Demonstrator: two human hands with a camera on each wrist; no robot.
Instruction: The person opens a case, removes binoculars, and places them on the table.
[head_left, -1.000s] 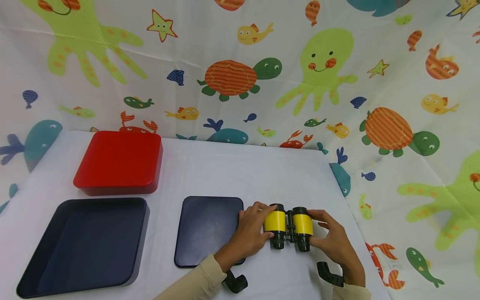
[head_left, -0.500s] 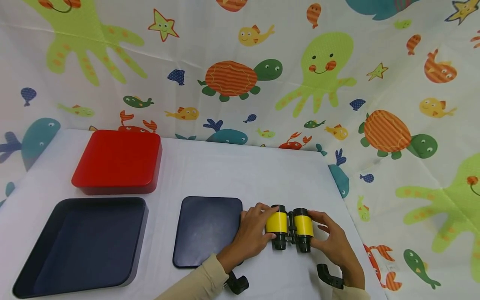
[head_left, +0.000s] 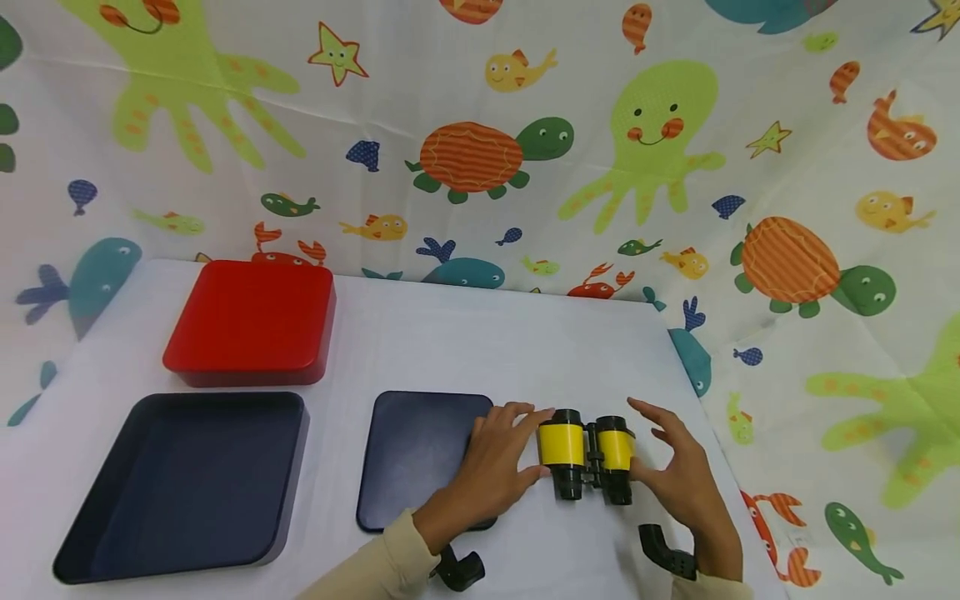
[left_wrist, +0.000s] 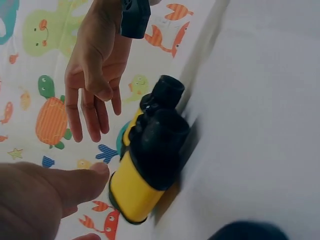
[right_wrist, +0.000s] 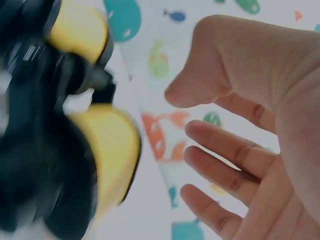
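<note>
A pair of yellow and black binoculars (head_left: 562, 444) lies on the white table, both barrels showing in the head view. My left hand (head_left: 491, 458) is at the left barrel, thumb and fingers spread around its side. In the left wrist view the left thumb (left_wrist: 75, 187) stands apart from the yellow casing. To the right of the binoculars is my right hand (head_left: 686, 471), its fingers spread. The right wrist view shows a gap between that hand (right_wrist: 250, 130) and the yellow barrel (right_wrist: 112, 155).
A dark flat tray or lid (head_left: 412, 450) lies partly under my left forearm. At the left stand a larger dark tray (head_left: 292, 467) and a red box (head_left: 251, 321) behind it. A cloth printed with sea animals (head_left: 465, 83) hangs behind the table.
Both hands have let go of the binoculars. The right fingers have lifted away to the right and the left fingers have spread slightly. The binoculars stay on the table.
</note>
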